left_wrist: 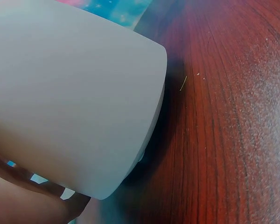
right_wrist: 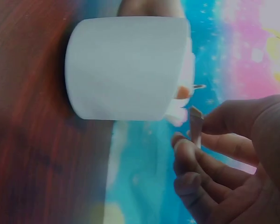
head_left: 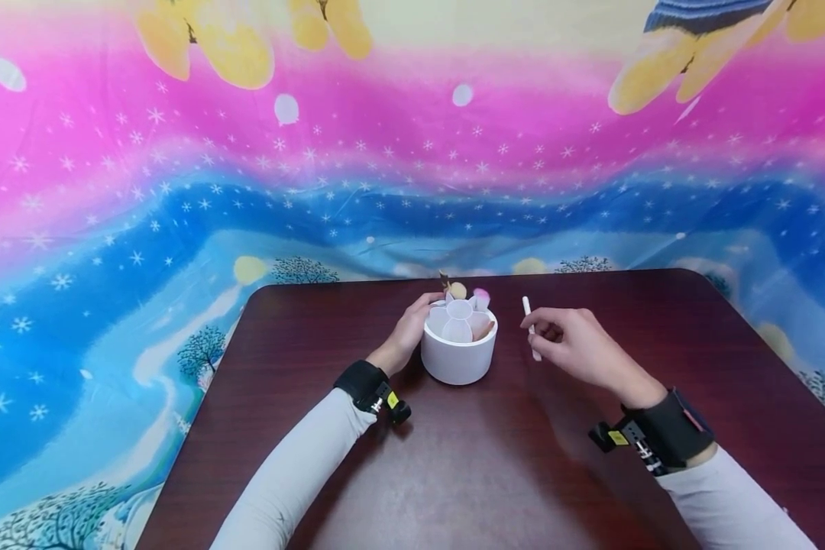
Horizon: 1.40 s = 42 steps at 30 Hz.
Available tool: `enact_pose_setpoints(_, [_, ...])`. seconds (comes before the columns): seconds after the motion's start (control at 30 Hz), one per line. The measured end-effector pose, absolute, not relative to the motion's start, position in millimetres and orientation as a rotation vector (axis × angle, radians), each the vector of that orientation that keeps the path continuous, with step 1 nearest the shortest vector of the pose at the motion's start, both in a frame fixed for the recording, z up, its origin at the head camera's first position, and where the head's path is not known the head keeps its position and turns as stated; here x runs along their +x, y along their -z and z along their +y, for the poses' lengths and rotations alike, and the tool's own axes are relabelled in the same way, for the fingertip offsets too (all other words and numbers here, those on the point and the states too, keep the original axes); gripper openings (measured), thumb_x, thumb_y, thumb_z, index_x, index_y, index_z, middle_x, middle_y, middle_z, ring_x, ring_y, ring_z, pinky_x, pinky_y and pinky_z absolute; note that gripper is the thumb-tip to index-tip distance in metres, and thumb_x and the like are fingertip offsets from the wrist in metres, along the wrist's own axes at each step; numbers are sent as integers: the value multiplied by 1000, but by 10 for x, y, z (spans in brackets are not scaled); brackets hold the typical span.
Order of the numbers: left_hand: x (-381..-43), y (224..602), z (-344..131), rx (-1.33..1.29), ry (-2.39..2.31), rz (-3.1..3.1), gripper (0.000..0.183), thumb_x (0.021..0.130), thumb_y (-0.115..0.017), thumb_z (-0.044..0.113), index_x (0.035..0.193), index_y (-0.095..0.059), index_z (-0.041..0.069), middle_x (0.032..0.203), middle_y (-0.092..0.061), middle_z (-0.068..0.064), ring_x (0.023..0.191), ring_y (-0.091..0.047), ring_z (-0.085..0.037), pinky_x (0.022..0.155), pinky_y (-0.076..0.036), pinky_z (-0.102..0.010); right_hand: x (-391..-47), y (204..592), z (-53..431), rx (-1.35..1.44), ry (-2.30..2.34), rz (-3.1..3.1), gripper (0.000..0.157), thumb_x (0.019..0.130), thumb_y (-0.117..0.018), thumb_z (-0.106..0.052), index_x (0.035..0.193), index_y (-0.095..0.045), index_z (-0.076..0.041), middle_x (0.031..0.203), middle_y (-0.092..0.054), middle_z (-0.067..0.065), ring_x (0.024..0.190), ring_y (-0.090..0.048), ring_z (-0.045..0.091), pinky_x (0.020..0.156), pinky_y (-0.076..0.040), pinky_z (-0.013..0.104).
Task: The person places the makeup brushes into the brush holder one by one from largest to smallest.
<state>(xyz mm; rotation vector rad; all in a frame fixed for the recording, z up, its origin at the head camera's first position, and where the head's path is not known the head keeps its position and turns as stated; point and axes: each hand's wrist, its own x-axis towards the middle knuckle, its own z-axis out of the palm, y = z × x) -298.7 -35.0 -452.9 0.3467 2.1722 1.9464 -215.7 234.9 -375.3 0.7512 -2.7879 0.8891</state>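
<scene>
A white round organizer (head_left: 457, 363) with a flower-shaped divider (head_left: 460, 309) stands upright on the table. My left hand (head_left: 408, 330) grips its left side, with the fingers going out of sight behind it. In the left wrist view the organizer's smooth wall (left_wrist: 79, 88) fills much of the picture, and part of the hand (left_wrist: 28, 203) lies against it. To the right of the organizer, my right hand (head_left: 577, 344) pinches a slim white stick (head_left: 526, 305) between thumb and fingers. Its flat, slanted end (right_wrist: 195, 122) shows in the right wrist view; its exact kind I cannot tell.
A pale yellow round tip (head_left: 457, 290), a pink-and-white brush head (head_left: 481, 296) and a brown piece (head_left: 483, 331) stick up from the organizer. The dark wooden table (head_left: 412, 489) ends at a patterned cloth backdrop (head_left: 385, 206) behind. Each wrist carries a black strapped camera.
</scene>
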Motion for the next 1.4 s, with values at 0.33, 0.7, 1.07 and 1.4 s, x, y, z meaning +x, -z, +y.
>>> enact_pose_setpoints(0.33, [-2953, 4535, -338, 332, -1923, 2173, 38, 100, -33, 24, 134, -46, 15, 138, -43, -1, 122, -38, -13, 102, -33, -42, -2099, 3986, 2291, 845, -898, -2961, 16, 86, -62, -11, 100, -65, -17, 79, -65, -8, 70, -58, 6, 61, -50, 27])
enact_pose_setpoints(0.7, [-2947, 4497, -339, 338, -1947, 2165, 38, 100, -34, 24, 134, -47, 14, 137, -45, -1, 120, -40, -13, 101, -33, -42, -2014, 3364, 1898, 928, -970, -2618, 10, 86, -69, -19, 94, -66, -25, 72, -62, -13, 60, -52, 3, 51, -45, 28])
enact_pose_setpoints(1.07, [-2813, 4355, -283, 370, -1937, 2130, 38, 101, -31, 19, 136, -44, 9, 139, -42, -6, 124, -36, -14, 103, -32, -39, -2220, 3476, 1646, 926, -1223, -2549, 9, 89, -65, -24, 86, -67, -16, 70, -65, 1, 62, -57, 9, 53, -48, 32])
enact_pose_setpoints(1.4, [-2707, 4183, -288, 380, -1908, 2180, 38, 101, -30, 14, 135, -44, 4, 139, -42, -11, 124, -37, -17, 102, -32, -40, -2259, 3579, 1792, 751, -1183, -2604, 18, 89, -65, -25, 102, -68, -12, 78, -67, -3, 64, -59, 10, 55, -50, 32])
